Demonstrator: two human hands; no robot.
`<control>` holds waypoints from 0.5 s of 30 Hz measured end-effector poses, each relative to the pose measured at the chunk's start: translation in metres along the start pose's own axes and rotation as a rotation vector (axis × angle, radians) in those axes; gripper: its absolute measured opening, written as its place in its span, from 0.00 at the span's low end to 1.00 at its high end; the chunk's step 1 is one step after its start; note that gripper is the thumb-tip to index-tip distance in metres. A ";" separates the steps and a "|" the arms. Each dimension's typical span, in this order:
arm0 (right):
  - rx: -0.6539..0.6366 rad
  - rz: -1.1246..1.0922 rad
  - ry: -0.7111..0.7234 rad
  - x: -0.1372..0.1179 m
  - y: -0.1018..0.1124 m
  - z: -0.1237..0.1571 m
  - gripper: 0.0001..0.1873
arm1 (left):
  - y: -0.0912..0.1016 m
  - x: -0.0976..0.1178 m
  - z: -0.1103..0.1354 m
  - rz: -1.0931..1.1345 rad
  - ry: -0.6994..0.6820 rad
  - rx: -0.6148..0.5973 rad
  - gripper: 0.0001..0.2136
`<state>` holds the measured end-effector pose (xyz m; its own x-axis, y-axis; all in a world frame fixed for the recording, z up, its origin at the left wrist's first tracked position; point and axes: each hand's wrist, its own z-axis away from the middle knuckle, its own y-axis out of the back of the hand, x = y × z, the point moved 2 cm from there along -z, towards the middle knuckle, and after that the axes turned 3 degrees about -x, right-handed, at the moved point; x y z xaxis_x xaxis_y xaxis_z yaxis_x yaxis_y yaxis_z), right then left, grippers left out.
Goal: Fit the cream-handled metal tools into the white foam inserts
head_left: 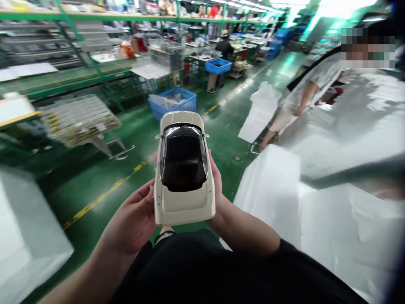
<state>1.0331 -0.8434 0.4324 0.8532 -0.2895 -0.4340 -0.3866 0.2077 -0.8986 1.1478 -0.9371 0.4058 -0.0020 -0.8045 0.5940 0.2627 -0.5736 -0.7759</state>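
A cream-white die-cast model car point(184, 169) with a glossy black roof is held out in front of me, its nose pointing away. My left hand point(131, 217) grips the car's left side, with the thumb and fingers curled against the rear corner. My right hand point(215, 181) holds the opposite side, and its fingers are mostly hidden behind the body. The car's underside cannot be seen.
Green-painted floor with yellow lines runs ahead between long workbenches and shelving. Blue crates point(173, 102) stand nearby. White foam or plastic sheets point(268, 198) lie to the right, a person in light clothing point(311, 84) stands beyond them, and another white block point(22, 232) sits at lower left.
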 end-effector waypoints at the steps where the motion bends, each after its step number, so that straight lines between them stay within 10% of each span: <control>1: 0.027 0.017 0.045 -0.020 0.012 -0.020 0.41 | 0.004 0.011 -0.036 -0.021 0.041 -0.026 0.12; 7: 0.273 0.119 0.366 -0.154 0.073 -0.116 0.41 | -0.007 0.067 -0.260 -0.137 0.312 -0.185 0.17; 15: 0.422 0.099 0.885 -0.365 0.150 -0.144 0.38 | -0.121 0.042 -0.528 -0.272 0.571 -0.503 0.15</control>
<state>0.6132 -0.8409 0.4462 0.1869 -0.8120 -0.5530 -0.1382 0.5355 -0.8331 0.6061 -0.9830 0.4122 -0.5316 -0.5038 0.6809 -0.2834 -0.6517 -0.7035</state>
